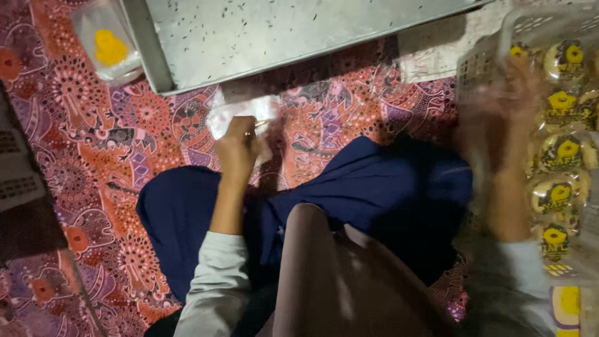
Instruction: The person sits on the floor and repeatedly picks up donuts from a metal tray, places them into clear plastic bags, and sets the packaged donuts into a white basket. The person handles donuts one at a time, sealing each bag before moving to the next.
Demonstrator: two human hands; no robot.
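The left hand (237,146) pinches a clear plastic bag (240,115) on the patterned mat (125,156), just below the metal tray (281,31). The right hand (499,118), well right of the tray, is blurred at the basket (493,56) of wrapped buns (558,150); its grip cannot be told. Holding the bag's mouth steady and open would likely serve best.

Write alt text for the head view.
Seated on a patterned mat, a person presses the left hand on a clear plastic bag, while the blurred right hand reaches a white basket of wrapped pastries. A metal tray lies ahead.
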